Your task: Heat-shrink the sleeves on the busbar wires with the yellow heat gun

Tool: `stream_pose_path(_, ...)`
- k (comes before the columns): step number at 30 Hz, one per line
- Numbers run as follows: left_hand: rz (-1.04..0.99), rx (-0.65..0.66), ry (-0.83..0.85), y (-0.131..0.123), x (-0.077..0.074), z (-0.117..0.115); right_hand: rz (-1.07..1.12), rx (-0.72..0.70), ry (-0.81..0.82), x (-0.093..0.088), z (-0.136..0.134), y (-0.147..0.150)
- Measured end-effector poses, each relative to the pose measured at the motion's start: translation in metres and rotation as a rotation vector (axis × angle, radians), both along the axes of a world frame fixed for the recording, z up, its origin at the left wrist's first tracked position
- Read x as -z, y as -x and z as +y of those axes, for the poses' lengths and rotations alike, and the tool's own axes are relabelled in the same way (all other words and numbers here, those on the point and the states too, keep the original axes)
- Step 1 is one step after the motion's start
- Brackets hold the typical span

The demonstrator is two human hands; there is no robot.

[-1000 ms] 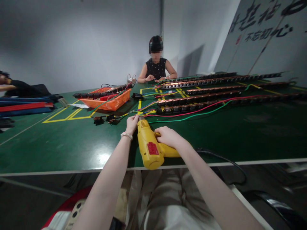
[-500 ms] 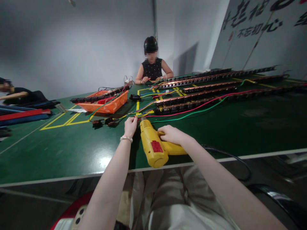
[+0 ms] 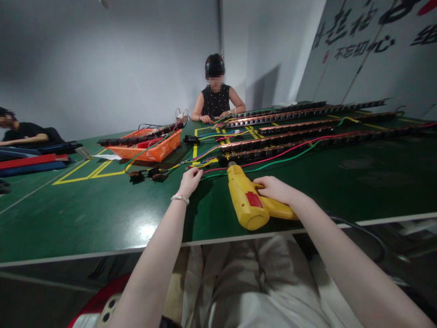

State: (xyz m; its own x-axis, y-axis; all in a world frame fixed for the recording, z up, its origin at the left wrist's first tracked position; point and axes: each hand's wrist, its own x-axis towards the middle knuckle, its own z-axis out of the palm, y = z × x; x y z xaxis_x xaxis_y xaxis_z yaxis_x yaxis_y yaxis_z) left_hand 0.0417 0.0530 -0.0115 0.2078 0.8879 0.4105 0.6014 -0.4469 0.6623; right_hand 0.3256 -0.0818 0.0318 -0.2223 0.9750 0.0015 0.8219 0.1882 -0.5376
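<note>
My left hand (image 3: 190, 182) is closed in a pinch around the red wire (image 3: 262, 160) near its end. A green wire (image 3: 266, 169) runs close beside the fingertips. With my right hand (image 3: 275, 189) I grip the handle of a yellow heat gun (image 3: 244, 193), which lies to the right of my left hand. Its metal nozzle (image 3: 232, 163) points away from me, over the wires and close to the end of the nearest black strip (image 3: 262, 152). Some fingers of both hands are hidden.
An orange basket (image 3: 160, 152) holding black strips stands left of centre. Small black connectors (image 3: 155, 173) lie in front of it. Several long copper-lined strips (image 3: 290, 135) stretch right. Across the green table (image 3: 102, 214) sits a co-worker (image 3: 215, 98); another person (image 3: 30, 133) is far left.
The heat gun has moved right, away from my left hand, with my right hand still on it. My left hand has shifted slightly to the right, along the wires.
</note>
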Motion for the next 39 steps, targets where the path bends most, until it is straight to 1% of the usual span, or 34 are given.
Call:
stream_pose_path(3, 0.013, 0.0, -0.003, -0.002, -0.002, -0.002, -0.027, 0.044, 0.003, -0.001, -0.001, 0.0)
stream_pose_path(6, 0.032, 0.005, 0.033, -0.002, -0.005, -0.004, -0.056, 0.066, 0.008, -0.001, -0.001, 0.003)
stream_pose_path(8, 0.063, 0.063, 0.052, -0.003, -0.005, -0.004, -0.074, 0.072, 0.007, -0.001, 0.0, 0.005)
stream_pose_path(11, 0.114, 0.166, 0.029, -0.003, -0.002, -0.002, -0.092, 0.088, -0.004, -0.002, -0.001, 0.007)
stream_pose_path(14, 0.135, 0.183, -0.008, -0.003, 0.0, -0.001, -0.111, 0.132, 0.001, -0.004, -0.003, 0.009)
stream_pose_path(17, 0.107, 0.115, -0.012, -0.004, 0.0, 0.0, -0.126, 0.159, 0.003, -0.004, -0.005, 0.011)
stream_pose_path(21, 0.087, -0.035, 0.011, -0.003, -0.004, -0.002, -0.148, 0.12, -0.021, -0.003, -0.002, 0.022)
stream_pose_path(25, 0.051, -0.1, 0.07, -0.001, -0.009, -0.004, -0.178, 0.058, -0.05, -0.003, 0.003, 0.046)
stream_pose_path(29, 0.025, -0.196, 0.125, 0.001, -0.009, -0.002, -0.203, 0.014, -0.058, -0.006, 0.004, 0.075)
stream_pose_path(34, -0.027, -0.236, 0.126, 0.003, -0.005, 0.006, -0.229, -0.05, -0.058, -0.011, 0.001, 0.101)
stream_pose_path(37, -0.058, -0.241, 0.124, 0.006, -0.002, 0.009, -0.233, -0.063, -0.061, -0.011, 0.0, 0.106)
stream_pose_path(39, -0.076, -0.222, 0.126, 0.007, 0.0, 0.01, -0.23, -0.072, -0.061, -0.01, 0.001, 0.105)
